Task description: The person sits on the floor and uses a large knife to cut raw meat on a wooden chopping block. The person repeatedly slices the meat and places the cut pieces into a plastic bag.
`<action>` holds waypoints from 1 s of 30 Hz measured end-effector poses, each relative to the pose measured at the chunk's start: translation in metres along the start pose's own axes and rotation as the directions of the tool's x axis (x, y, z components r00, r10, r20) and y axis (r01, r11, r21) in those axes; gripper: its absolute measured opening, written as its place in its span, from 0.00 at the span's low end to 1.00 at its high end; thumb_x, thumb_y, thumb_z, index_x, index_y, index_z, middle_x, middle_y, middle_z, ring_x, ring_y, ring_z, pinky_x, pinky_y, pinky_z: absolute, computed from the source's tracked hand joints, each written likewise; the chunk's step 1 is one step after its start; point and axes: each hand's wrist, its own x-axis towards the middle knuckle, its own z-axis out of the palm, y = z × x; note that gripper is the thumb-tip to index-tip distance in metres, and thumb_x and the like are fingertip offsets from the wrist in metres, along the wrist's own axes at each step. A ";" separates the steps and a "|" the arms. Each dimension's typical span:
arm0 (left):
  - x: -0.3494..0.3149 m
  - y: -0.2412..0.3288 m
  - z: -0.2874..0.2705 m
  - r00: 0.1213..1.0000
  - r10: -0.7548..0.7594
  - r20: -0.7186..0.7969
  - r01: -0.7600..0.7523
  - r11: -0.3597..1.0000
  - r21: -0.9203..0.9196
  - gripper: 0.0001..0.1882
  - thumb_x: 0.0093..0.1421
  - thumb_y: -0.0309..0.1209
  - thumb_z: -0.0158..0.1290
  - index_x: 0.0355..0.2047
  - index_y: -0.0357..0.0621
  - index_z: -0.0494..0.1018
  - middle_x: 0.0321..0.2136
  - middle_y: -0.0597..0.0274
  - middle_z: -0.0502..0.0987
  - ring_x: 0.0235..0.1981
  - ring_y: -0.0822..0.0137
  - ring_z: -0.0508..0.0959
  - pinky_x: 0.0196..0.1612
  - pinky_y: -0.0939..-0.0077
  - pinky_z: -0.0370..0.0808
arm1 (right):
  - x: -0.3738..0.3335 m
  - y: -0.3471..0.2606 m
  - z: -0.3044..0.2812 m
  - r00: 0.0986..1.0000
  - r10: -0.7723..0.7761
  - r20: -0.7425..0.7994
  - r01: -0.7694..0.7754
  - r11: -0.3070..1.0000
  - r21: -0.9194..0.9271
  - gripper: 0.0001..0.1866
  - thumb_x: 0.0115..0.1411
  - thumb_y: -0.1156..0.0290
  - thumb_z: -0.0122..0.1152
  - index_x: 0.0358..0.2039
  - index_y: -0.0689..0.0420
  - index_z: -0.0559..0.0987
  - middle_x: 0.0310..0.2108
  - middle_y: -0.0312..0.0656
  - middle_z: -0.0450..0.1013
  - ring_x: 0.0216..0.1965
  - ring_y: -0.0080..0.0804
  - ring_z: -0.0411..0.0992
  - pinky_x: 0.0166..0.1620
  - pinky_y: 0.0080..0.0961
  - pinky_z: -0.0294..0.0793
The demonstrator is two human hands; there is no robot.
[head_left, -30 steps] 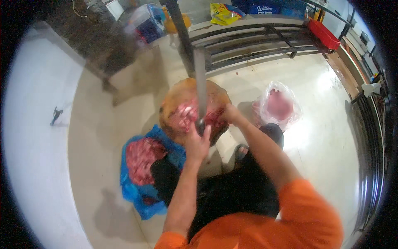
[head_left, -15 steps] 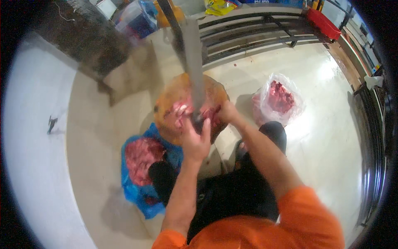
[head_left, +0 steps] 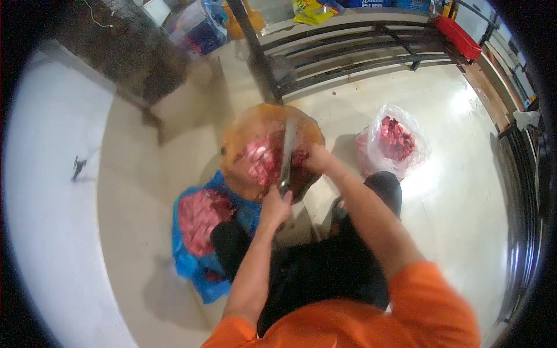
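Observation:
On a round wooden chopping block (head_left: 241, 127) lies a pile of cut pink meat (head_left: 259, 161). My left hand (head_left: 275, 206) is closed round the handle of a long knife (head_left: 288, 145) at the block's near edge. Its blurred blade points away from me and lies low over the block, just right of the pile. At the block's right side my right hand (head_left: 317, 159) is closed on a dark red piece of meat (head_left: 300, 156), close beside the blade. Its fingertips are partly hidden.
Left of my leg, an open blue plastic bag (head_left: 184, 264) holds a large heap of meat (head_left: 203, 220). A clear plastic bag (head_left: 422, 152) of red meat chunks stands on the floor to the right. Beyond the block runs a black metal rack (head_left: 348, 49), with a red tray (head_left: 458, 37) at its right end.
The knife has come down from an upright, raised position to low over the block. My left hand has dropped toward the near edge; my right hand stays by the meat.

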 end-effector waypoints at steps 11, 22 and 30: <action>-0.008 -0.014 -0.014 0.991 -0.008 -0.136 0.006 1.000 -0.017 0.26 0.59 0.38 0.53 0.49 0.29 0.63 0.36 0.30 0.75 0.41 0.35 0.75 0.46 0.48 0.71 | -0.019 -0.045 0.011 0.984 0.038 -0.176 -0.043 0.999 -0.022 0.11 0.50 0.67 0.62 0.32 0.60 0.79 0.35 0.55 0.76 0.38 0.55 0.74 0.44 0.44 0.74; -0.036 0.095 -0.072 0.651 0.422 -0.631 -0.553 0.833 -0.013 0.26 0.60 0.35 0.52 0.53 0.31 0.61 0.44 0.32 0.72 0.47 0.40 0.73 0.50 0.55 0.68 | -0.034 -0.044 0.007 0.963 0.194 -0.187 -0.176 0.979 0.105 0.08 0.47 0.72 0.61 0.25 0.65 0.80 0.25 0.58 0.75 0.31 0.54 0.76 0.37 0.43 0.74; 0.013 0.009 0.013 0.993 -0.117 0.000 0.117 0.993 0.035 0.25 0.60 0.40 0.50 0.48 0.31 0.64 0.41 0.31 0.74 0.45 0.35 0.74 0.50 0.48 0.69 | -0.028 -0.054 0.022 0.965 0.081 -0.248 -0.049 0.990 0.133 0.11 0.47 0.74 0.60 0.33 0.59 0.80 0.31 0.53 0.77 0.35 0.53 0.76 0.43 0.38 0.75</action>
